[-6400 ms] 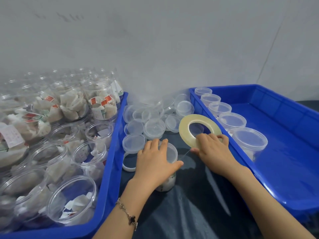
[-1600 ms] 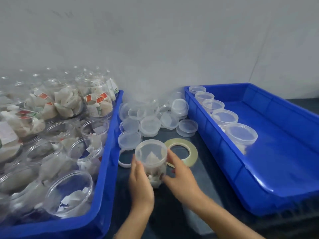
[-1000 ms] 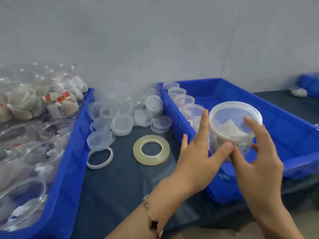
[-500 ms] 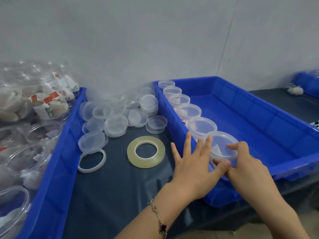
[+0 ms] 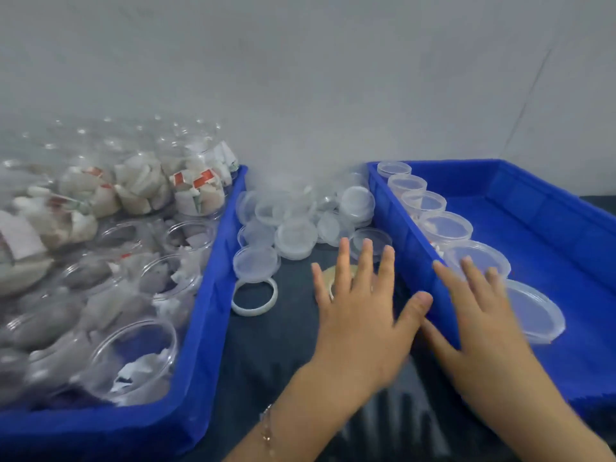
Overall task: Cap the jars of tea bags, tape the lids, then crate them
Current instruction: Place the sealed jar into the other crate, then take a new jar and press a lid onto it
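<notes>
A: Hands?
B: Both empty, fingers spread flat. Left hand [image 5: 358, 315] hovers over the dark worktop [image 5: 283, 345], covering most of the tape roll [image 5: 336, 273]. Right hand [image 5: 480, 315] is over the near left wall of the right blue crate [image 5: 550, 208].

A: Jars?
B: Six capped jars [image 5: 450, 225] in a row along that crate's left wall; the nearest one [image 5: 533, 311] sits just beside the right hand's fingers. Uncapped jars of tea bags [image 5: 133, 355] fill the left blue crate [image 5: 200, 378] at the worktop's left edge.

A: Lids?
B: Loose clear lids [image 5: 295, 236] piled between the crates toward the back edge. A white ring [image 5: 255, 296] lies near the left crate.
</notes>
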The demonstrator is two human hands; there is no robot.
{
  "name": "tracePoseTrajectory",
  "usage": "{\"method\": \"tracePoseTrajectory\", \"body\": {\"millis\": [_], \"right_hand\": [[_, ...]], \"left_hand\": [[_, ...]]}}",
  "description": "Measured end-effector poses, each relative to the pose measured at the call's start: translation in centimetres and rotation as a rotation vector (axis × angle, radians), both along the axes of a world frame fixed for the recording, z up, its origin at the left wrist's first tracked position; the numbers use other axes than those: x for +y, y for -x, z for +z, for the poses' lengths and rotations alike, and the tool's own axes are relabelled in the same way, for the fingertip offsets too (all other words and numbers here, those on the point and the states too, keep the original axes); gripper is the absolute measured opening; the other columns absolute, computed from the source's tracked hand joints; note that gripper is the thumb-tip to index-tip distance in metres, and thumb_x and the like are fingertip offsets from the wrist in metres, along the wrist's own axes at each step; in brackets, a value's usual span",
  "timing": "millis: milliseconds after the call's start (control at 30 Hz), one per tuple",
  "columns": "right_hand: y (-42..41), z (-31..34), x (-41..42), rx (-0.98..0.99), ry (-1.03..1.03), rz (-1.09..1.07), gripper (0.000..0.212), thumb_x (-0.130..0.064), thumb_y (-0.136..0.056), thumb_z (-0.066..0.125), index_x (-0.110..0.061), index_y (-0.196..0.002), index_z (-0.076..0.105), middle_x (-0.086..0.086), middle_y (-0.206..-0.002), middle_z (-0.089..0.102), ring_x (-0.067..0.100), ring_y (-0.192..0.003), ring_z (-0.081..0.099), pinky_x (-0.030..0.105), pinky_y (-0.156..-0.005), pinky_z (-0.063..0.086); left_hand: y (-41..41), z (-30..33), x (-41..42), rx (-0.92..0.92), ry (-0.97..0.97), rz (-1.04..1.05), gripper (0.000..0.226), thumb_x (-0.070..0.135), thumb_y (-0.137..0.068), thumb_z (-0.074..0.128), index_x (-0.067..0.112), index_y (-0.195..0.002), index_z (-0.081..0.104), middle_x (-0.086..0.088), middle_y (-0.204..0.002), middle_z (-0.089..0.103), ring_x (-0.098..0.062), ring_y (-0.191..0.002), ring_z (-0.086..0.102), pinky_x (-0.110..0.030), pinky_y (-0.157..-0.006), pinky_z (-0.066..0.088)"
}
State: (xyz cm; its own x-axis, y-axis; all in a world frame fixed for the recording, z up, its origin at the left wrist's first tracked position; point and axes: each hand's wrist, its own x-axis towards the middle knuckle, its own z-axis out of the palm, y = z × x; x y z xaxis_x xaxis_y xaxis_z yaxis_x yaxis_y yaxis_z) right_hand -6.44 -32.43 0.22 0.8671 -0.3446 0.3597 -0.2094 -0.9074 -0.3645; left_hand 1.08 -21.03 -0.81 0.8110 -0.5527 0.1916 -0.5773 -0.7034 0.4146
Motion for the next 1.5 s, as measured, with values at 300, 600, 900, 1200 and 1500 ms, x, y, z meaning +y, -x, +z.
{"method": "tracePoseTrajectory", "body": {"millis": [300,600,900,1200,1500], "right_hand": [[-5.7,0.6,11.5,0.194,-0.065,0.641,0.073,-0.042,-0.094,0.047,-0.027,-0.147,0.001,-0.036,-0.128,-0.019,-0.023,-0.113,-0.036,0.002,-0.098,-0.021],[-15.0,3.3,17.9,0.003,-0.508,0.754,0.077,-0.018,-0.088,0.059,-0.016,-0.15,0.014,-0.02,-0.145,0.028,-0.02,-0.124,0.022,-0.012,-0.084,0.014],[-25.9,2.5,17.3,0.156,-0.826,0.624,0.083,-0.022,-0.084,0.064,-0.012,-0.148,0.013,0.002,-0.14,0.048,0.016,-0.126,0.048,0.034,-0.102,0.043],[-31.5,1.4,17.6,0.131,-0.976,0.627,0.101,-0.015,-0.078,0.072,-0.011,-0.15,0.001,0.008,-0.142,0.044,0.021,-0.125,0.048,0.029,-0.094,0.049],[-31.0,1.8,18.0,-0.017,-0.993,0.753,0.04,0.008,-0.083,0.06,-0.011,-0.114,0.043,0.007,-0.098,0.066,0.006,-0.086,0.067,0.017,-0.068,0.055]], "left_hand": [[-1.7,1.2,12.4,0.034,-0.028,0.479,0.087,0.071,-0.072,-0.001,0.029,-0.144,-0.027,0.001,-0.151,-0.035,-0.014,-0.135,-0.04,-0.034,-0.106,-0.027],[-9.5,4.8,17.3,0.328,0.408,0.473,0.085,0.06,-0.091,0.035,0.018,-0.151,-0.008,-0.005,-0.16,-0.005,-0.018,-0.147,-0.006,-0.036,-0.118,0.001],[-19.8,3.9,15.7,0.431,0.572,0.526,0.111,0.072,-0.079,0.05,0.021,-0.148,-0.019,-0.007,-0.16,-0.003,-0.028,-0.144,0.019,-0.049,-0.116,0.021],[-24.4,2.4,15.1,0.415,0.74,0.626,0.123,0.065,-0.073,0.065,0.017,-0.148,-0.02,-0.007,-0.16,-0.003,-0.027,-0.146,0.011,-0.049,-0.116,0.02],[-25.1,2.3,15.1,0.385,0.8,0.594,0.127,0.066,-0.067,0.07,0.016,-0.15,-0.012,-0.006,-0.157,0.022,-0.024,-0.141,0.027,-0.034,-0.106,0.028]]}}
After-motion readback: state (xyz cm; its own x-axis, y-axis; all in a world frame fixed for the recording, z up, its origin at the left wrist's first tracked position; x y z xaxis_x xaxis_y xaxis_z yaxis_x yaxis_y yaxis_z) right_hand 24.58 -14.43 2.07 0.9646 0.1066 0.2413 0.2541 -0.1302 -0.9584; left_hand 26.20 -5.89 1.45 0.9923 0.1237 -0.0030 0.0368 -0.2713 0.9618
